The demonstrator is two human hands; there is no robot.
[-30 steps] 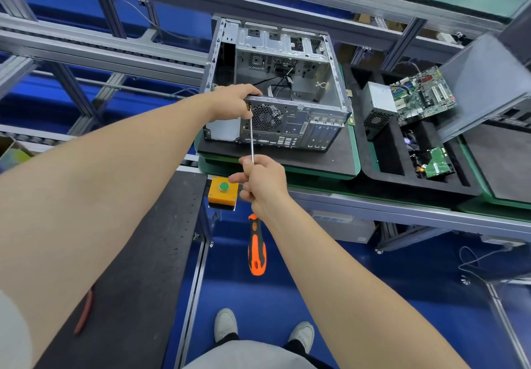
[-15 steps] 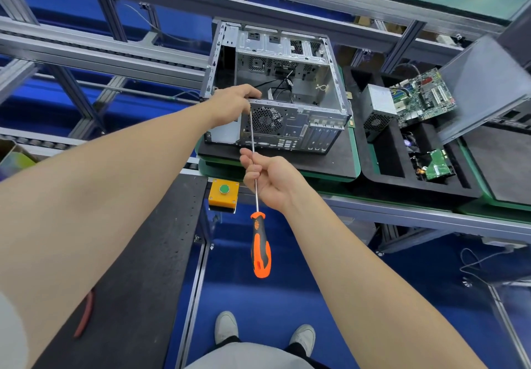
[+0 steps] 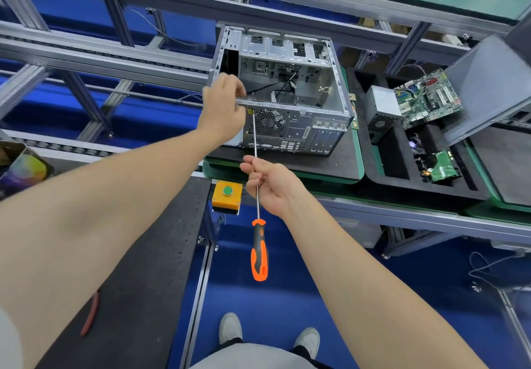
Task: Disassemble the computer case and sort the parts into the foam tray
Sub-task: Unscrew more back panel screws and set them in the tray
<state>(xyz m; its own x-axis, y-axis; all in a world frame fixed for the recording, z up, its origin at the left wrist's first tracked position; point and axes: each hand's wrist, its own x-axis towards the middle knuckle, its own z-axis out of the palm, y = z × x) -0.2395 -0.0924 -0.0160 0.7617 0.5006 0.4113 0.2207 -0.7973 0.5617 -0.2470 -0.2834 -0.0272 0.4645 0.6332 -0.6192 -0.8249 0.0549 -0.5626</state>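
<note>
Our left grip (image 3: 224,108) holds the edge of the computer case (image 3: 298,128) at 12 o'clock. Our right grip (image 3: 271,186) pinches the screwdriver (image 3: 259,253) shaft, tip on the case. The foam tray (image 3: 425,192) sits at 2 o'clock

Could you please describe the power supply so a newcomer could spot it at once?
Right of the open computer case sits a black foam tray. At its far left stands the power supply: the only grey metal box with a fan grille, beside green circuit boards.

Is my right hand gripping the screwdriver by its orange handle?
No, the right hand pinches the screwdriver on its bare metal shaft, and the orange handle hangs free below the hand.
</note>
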